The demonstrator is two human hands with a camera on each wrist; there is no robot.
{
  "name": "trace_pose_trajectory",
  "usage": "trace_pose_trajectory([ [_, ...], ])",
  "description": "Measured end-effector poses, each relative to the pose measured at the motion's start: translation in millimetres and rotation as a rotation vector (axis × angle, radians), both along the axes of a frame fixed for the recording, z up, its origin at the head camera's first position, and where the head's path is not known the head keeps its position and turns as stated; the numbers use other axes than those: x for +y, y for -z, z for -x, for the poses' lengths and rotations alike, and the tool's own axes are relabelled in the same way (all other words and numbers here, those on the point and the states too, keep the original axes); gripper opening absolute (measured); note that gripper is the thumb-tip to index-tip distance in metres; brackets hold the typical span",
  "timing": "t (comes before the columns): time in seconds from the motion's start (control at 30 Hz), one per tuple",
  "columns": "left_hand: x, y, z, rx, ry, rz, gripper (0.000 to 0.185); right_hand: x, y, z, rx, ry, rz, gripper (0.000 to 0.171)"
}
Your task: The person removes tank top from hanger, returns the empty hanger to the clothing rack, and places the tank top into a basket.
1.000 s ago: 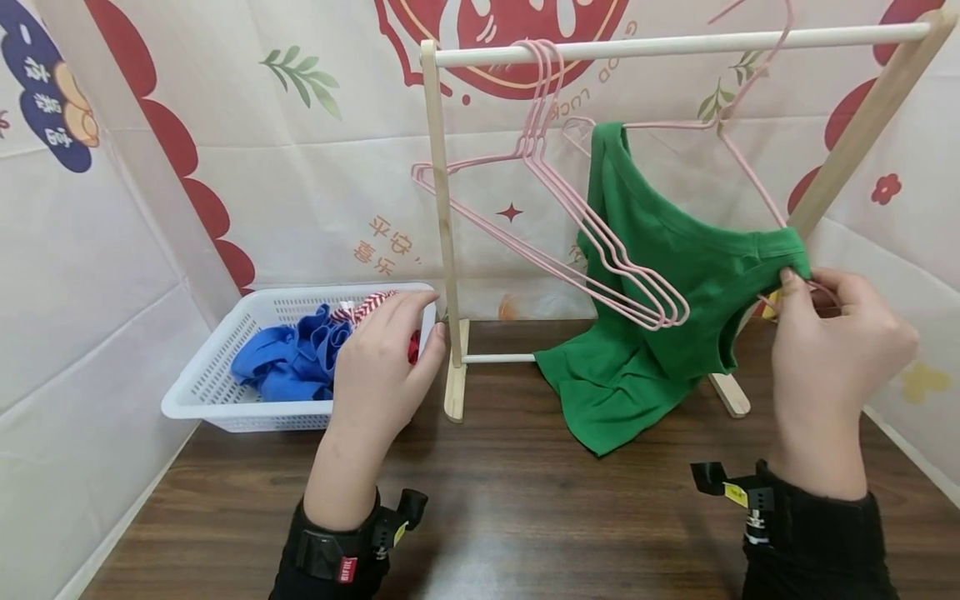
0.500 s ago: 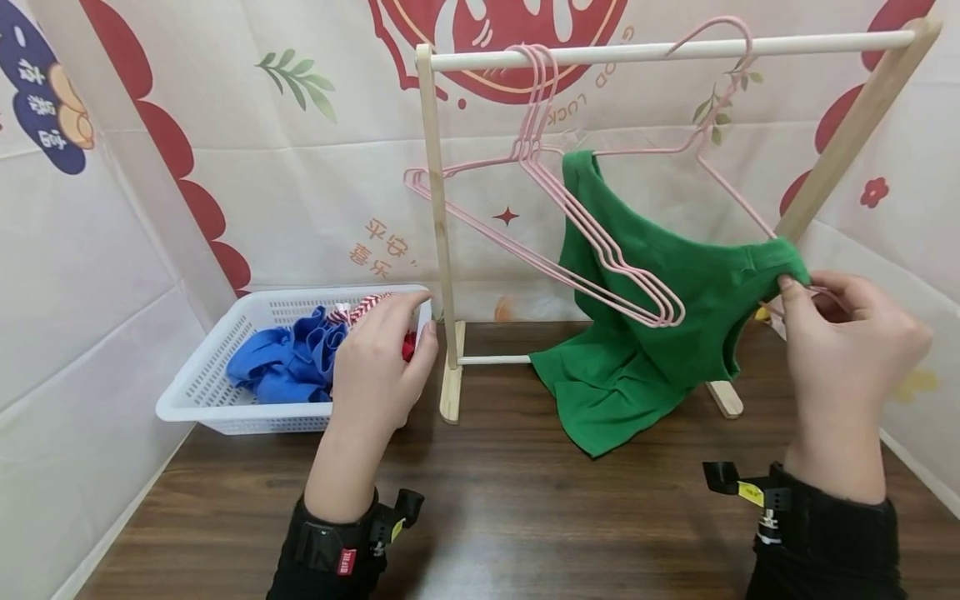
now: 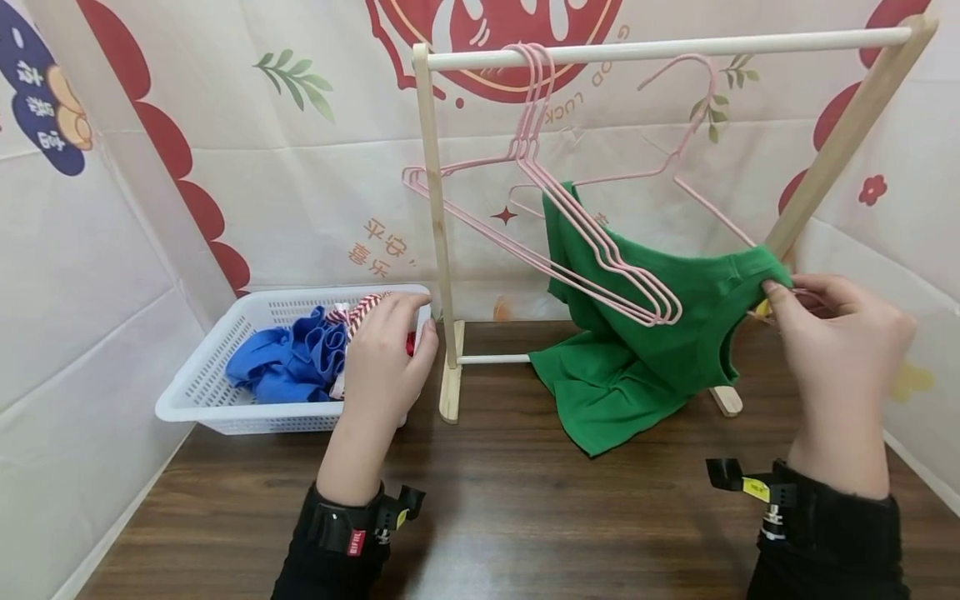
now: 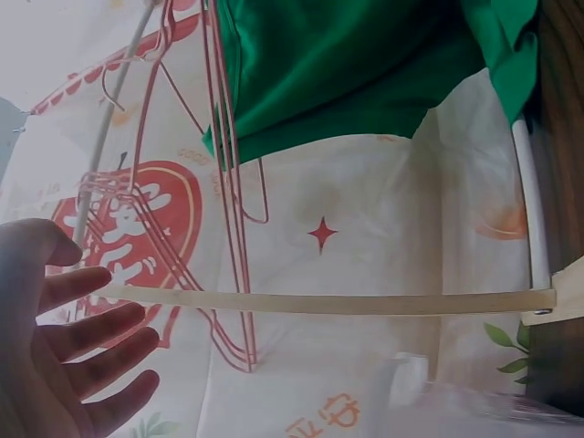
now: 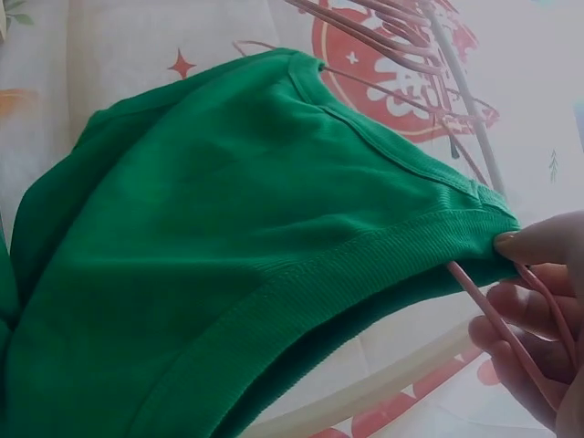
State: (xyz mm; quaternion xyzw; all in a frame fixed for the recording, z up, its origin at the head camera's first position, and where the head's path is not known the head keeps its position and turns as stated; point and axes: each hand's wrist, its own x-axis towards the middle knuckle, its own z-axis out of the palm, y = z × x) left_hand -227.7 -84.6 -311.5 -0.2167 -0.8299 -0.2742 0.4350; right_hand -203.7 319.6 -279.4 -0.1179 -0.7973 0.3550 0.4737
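Note:
A green tank top (image 3: 637, 383) hangs slanted on a pink hanger (image 3: 711, 83), its hem trailing down to the table. My right hand (image 3: 843, 350) pinches the right shoulder strap, and the hanger's looped end runs through the same fingers, as the right wrist view shows. The hanger's hook appears just below the rack's top bar (image 3: 600, 54). My left hand (image 3: 382, 358) is by the rack's left post, over the basket's right end, holding nothing. In the left wrist view its fingers (image 4: 100, 333) are spread and loosely bent.
Several pink hangers (image 3: 607, 242) hang together on the bar's left part, overlapping the tank top. A white basket (image 3: 195, 400) on the left holds blue cloth (image 3: 281, 362) and red-and-white striped cloth (image 3: 367, 308). Printed sheets stand behind the wooden table (image 3: 525, 517).
The hanger with the tank top has come down and left, its hook dropping from above the bar to below it. My right hand shifts slightly; my left hand stays nearly still.

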Motion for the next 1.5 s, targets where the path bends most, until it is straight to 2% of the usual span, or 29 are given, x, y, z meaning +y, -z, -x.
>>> trace_pose_trajectory([
  [0.23, 0.6, 3.4, 3.7, -0.02, -0.009, 0.024, 0.024, 6.1, 0.3, 3.4, -0.163, -0.061, 0.045, 0.035],
  [0.4, 1.3, 4.7, 5.3, -0.041, -0.023, 0.03, 0.024, 14.9, -0.6, 3.8, -0.306, -0.169, 0.106, 0.015],
  [0.47, 1.7, 5.3, 5.9, -0.051, -0.028, 0.032, 0.025, 18.1, -0.4, 3.3, -0.356, -0.209, 0.124, 0.013],
  [0.63, 3.8, 6.7, 7.6, -0.083, -0.036, 0.084, 0.026, 24.2, 1.8, 3.8, -0.457, -0.241, 0.082, 0.03],
  [0.8, 6.8, 9.4, 10.1, -0.112, -0.037, 0.145, 0.029, 30.9, 3.5, 7.1, -0.545, -0.305, 0.065, 0.019],
  [0.93, 7.9, 12.4, 12.4, -0.14, -0.034, 0.164, 0.032, 34.9, 5.4, 9.7, -0.595, -0.366, 0.083, 0.018],
  [1.1, 8.1, 16.1, 15.9, -0.17, -0.032, 0.181, 0.035, 40.2, 9.2, 13.8, -0.615, -0.448, 0.095, 0.008],
  [1.3, 7.9, 20.5, 21.0, -0.188, -0.041, 0.21, 0.035, 44.7, 14.0, 18.7, -0.639, -0.551, 0.141, 0.014],
  [1.5, 7.8, 24.4, 23.7, -0.237, -0.057, 0.219, 0.036, 48.3, 16.3, 21.6, -0.68, -0.59, 0.128, 0.014],
])
